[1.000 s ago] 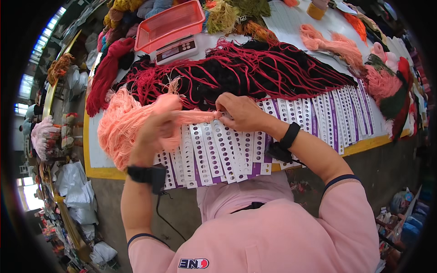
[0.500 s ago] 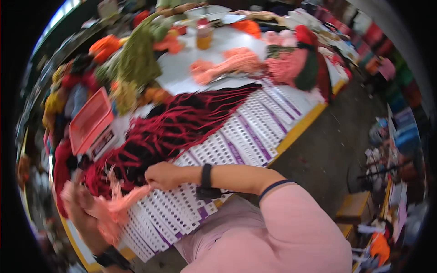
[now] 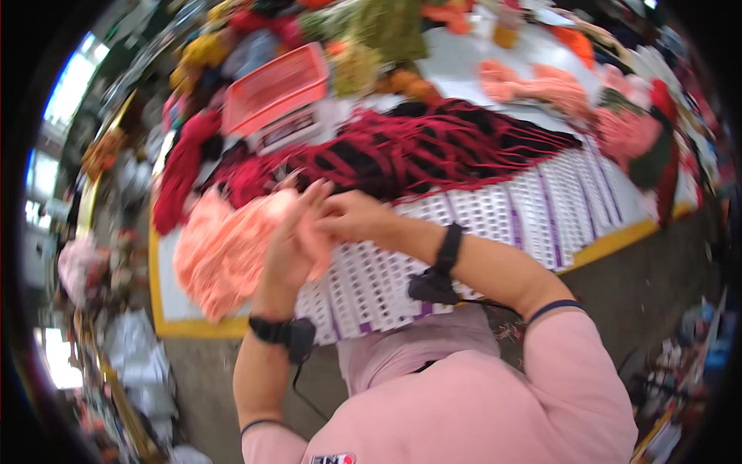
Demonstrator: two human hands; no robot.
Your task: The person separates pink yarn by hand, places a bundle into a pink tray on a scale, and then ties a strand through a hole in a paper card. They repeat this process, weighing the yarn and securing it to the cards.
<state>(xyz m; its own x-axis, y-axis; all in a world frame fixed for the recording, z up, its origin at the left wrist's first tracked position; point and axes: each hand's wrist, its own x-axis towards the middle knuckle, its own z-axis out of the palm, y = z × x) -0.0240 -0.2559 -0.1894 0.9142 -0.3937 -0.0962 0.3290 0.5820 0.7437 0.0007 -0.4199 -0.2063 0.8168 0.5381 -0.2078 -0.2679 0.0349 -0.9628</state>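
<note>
Peach yarn [image 3: 224, 251] lies heaped at the left end of the table [image 3: 189, 329], beside the punched cards [image 3: 371, 286]. The left hand [image 3: 290, 251] has its fingers extended, a length by its palm; the right hand [image 3: 354, 220] appears to pinch that length. Handling seems partway: some is gathered, the bulk lies loose
</note>
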